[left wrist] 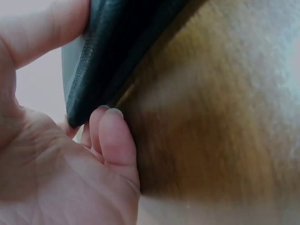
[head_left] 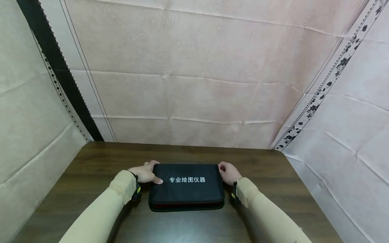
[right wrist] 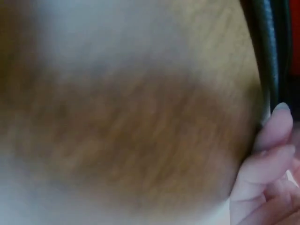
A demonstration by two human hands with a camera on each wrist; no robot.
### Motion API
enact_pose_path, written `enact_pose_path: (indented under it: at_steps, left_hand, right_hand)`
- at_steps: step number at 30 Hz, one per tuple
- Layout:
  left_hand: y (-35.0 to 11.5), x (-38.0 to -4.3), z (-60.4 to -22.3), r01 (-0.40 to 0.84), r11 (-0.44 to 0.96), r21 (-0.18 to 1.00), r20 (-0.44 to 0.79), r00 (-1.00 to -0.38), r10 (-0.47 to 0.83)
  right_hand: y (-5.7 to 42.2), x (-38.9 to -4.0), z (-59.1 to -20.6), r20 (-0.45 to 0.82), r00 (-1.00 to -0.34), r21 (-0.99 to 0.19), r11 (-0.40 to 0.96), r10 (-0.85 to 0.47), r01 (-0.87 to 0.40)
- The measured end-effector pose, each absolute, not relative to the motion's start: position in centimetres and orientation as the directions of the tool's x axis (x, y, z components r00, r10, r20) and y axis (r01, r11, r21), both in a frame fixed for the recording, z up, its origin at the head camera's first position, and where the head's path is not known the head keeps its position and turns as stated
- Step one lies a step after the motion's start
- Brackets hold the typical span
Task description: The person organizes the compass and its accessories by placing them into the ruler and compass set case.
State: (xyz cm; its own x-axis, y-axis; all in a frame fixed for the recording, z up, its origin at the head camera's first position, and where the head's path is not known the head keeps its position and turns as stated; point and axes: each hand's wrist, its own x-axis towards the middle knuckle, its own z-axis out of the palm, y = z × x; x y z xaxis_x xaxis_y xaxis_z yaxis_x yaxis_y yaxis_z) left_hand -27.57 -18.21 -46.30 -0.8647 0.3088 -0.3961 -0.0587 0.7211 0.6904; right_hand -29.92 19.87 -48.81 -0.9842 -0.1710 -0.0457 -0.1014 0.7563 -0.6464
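Note:
A black drawing-instrument case (head_left: 186,194) with white Chinese lettering lies flat on the table, its lettered face up. Red shows in a thin gap along its near edge. My left hand (head_left: 147,173) grips the far left corner, thumb on top of the cover; in the left wrist view the case's dark edge (left wrist: 89,75) sits between thumb and fingers. At the far right corner, my right hand (head_left: 230,172) has curled fingers pinching the edge. Red lining (right wrist: 295,37) appears beside its fingertips in the right wrist view; whether a zipper pull is between them is hidden.
The brown wooden table (head_left: 106,158) reaches back to a pale cloth wall (head_left: 188,101). More pale cloth hangs at the left and right sides, with a flowered border (head_left: 322,91) at the right corner. Black bands are on both wrists.

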Motion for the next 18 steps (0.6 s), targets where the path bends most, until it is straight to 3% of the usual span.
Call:
enact_pose_path:
  at_steps: [6,18]
  left_hand:
    - [-18.1,-27.8,-46.3,-0.06,0.724,0.687,-0.402,-0.861,0.311]
    - [-18.3,-28.1,-46.9,-0.054,0.738,0.673,-0.399,-0.866,0.301]
  right_hand:
    - [21.1,-29.4,-49.1,0.004,-0.979,-0.525,0.833,-0.205,-0.177]
    - [21.0,-27.5,-48.3,-0.005,-0.956,-0.434,0.862,-0.293,-0.262]
